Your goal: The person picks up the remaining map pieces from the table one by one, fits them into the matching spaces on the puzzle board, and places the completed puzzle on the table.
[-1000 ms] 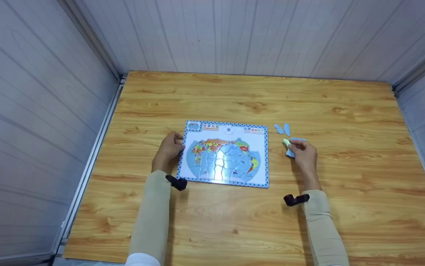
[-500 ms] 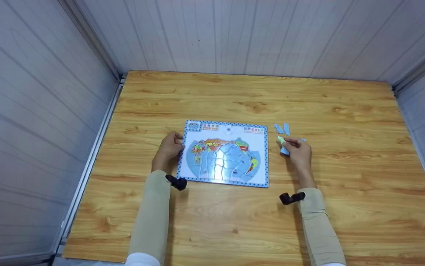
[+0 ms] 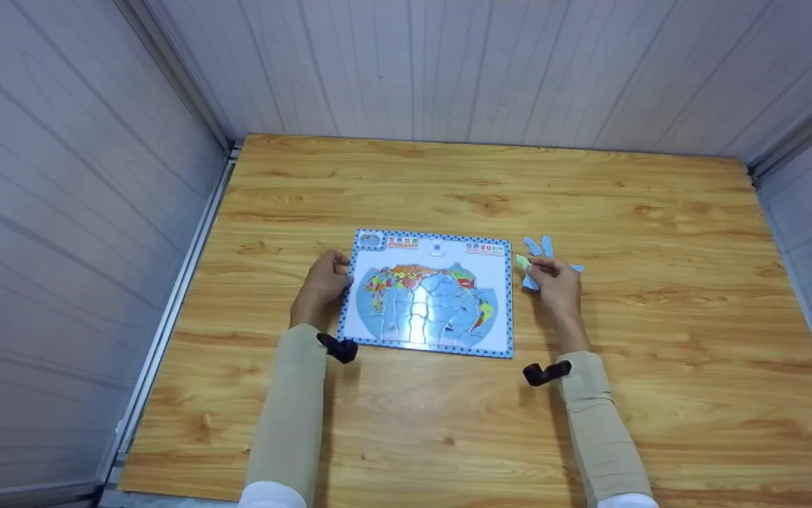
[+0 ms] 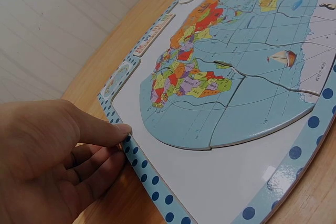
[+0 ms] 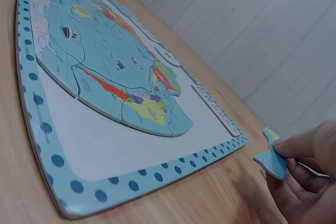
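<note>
A world map jigsaw puzzle board (image 3: 497,339) with a blue dotted border lies on the table, many of its pieces fitted together. My left hand (image 3: 324,281) holds the board's left edge. In the left wrist view, the thumb (image 4: 122,129) lies on top of the border, with the other fingers curled beneath at the edge. Just off the board's right edge, my right hand (image 3: 559,286) pinches a blue and green puzzle piece (image 5: 272,157) between thumb and fingers, apart from the board. Part of that piece is hidden by the fingers.
Two loose blue puzzle pieces (image 3: 547,245) lie beyond the right hand. Another blue piece (image 3: 578,268) shows partly behind that hand. The wooden table (image 3: 420,430) is bounded by pale panel walls (image 3: 441,70) at the back and sides.
My right hand has moved left toward the board with the blue and green puzzle piece in its fingers, uncovering part of the blue piece behind. The left hand and board look unmoved.
</note>
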Motion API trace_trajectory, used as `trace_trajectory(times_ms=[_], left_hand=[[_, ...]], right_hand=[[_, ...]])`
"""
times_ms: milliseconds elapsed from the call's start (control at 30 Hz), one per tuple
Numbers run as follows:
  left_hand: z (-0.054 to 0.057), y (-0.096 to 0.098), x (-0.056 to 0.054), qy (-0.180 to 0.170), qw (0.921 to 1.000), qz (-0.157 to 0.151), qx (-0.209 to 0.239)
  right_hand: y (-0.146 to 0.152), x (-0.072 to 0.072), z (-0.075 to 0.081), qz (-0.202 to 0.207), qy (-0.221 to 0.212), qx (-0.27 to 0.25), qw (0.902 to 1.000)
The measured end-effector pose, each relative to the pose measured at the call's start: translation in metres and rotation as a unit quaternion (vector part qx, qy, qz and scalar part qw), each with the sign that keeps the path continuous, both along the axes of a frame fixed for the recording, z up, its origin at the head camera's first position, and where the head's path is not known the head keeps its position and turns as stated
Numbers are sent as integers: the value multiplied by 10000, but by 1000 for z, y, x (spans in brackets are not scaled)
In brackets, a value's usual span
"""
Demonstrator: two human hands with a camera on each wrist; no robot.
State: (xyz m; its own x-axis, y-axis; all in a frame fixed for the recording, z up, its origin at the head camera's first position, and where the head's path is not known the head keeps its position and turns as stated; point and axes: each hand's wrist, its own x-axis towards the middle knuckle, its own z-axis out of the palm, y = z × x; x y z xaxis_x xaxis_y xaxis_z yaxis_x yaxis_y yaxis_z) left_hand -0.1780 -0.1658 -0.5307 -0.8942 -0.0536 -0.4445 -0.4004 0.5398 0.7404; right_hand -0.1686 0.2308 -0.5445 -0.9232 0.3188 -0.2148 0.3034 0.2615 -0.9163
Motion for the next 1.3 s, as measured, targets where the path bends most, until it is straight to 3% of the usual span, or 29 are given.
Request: trace_trajectory(times_ms=[633, 900, 1067, 1300], left_hand=[[1, 1, -1, -201, 9998, 58, 70], [-2, -1, -2, 40, 10000, -53, -66], [-1, 0, -3, -171, 9999, 27, 0], [0, -1, -3, -382, 9992, 95, 105]], right_hand=[[-24, -9, -1, 392, -2, -217, 9990], [-34, -11, 0, 525, 48, -231, 9983], [-40, -10, 0, 514, -255, -471, 9972], [-46, -10, 1, 626, -122, -334, 9974]])
